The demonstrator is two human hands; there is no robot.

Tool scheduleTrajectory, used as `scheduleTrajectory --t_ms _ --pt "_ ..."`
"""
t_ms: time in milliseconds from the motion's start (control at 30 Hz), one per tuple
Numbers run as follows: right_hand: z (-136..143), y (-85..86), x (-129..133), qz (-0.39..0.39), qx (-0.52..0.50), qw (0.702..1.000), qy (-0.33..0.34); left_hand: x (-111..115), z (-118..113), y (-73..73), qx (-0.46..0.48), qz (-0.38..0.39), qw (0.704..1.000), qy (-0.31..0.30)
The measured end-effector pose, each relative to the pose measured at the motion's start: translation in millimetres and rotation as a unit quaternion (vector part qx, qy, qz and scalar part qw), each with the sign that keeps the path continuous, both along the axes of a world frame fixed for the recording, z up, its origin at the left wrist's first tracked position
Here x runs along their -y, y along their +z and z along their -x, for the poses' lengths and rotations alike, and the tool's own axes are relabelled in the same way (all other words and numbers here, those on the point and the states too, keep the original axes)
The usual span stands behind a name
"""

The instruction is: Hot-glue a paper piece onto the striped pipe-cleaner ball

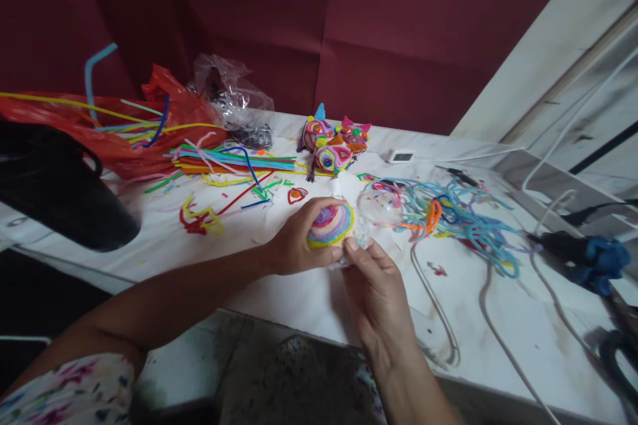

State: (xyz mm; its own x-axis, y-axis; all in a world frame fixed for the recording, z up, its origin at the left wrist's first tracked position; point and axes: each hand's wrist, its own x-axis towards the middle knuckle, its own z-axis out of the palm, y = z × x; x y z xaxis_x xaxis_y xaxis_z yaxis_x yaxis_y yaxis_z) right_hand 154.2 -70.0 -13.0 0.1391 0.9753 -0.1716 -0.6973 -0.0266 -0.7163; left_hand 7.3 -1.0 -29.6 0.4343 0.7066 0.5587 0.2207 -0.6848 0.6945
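A round ball (330, 227) covered in coiled, fuzzy pipe-cleaner rings of purple, pink, white, blue and yellow is held over the front part of the table. My left hand (293, 239) wraps round its left side, thumb along the lower edge. Thumb and fingers of my right hand (376, 275) pinch its lower right edge, where a pale, clear-looking part (361, 234) shows beyond the yellow ring. Whether a loose strand end lies between my right fingertips is too small to tell. Just behind the ball rests a clear plastic piece (381, 204).
Several finished colourful figures (335, 146) stand at the back near a small white digital meter (400, 157). Pipe cleaners (234, 163) lie left by a red bag (164, 99); a blue tangle (463, 212) lies right. A black container (64, 186) leans at left. Cables (503, 339) cross the right side.
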Motion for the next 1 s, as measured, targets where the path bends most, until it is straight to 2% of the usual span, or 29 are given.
scheduleTrajectory --t_ms 333,533,600,833,1000 --pt "-1.2 -0.1 -1.4 0.017 -0.008 1.0 0.006 -1.2 1.1 -0.5 -0.01 -0.023 1.0 0.007" --pt "-0.1 -3.6 -1.6 -0.009 0.0 1.0 0.004 -5.5 3.5 -7.8 -0.006 -0.13 0.991 -0.013" --pt "1.4 -2.8 -1.1 -0.012 0.002 1.0 0.002 -5.8 3.8 -8.8 0.002 -0.144 0.989 -0.021" --pt "-1.6 2.0 -2.2 -0.039 -0.035 0.998 -0.017 -7.3 4.9 -8.3 0.063 0.002 0.998 -0.014" --pt "-11.8 1.3 -7.2 -0.01 -0.056 0.998 -0.037 -16.0 6.9 -13.0 0.073 0.037 0.997 -0.002"
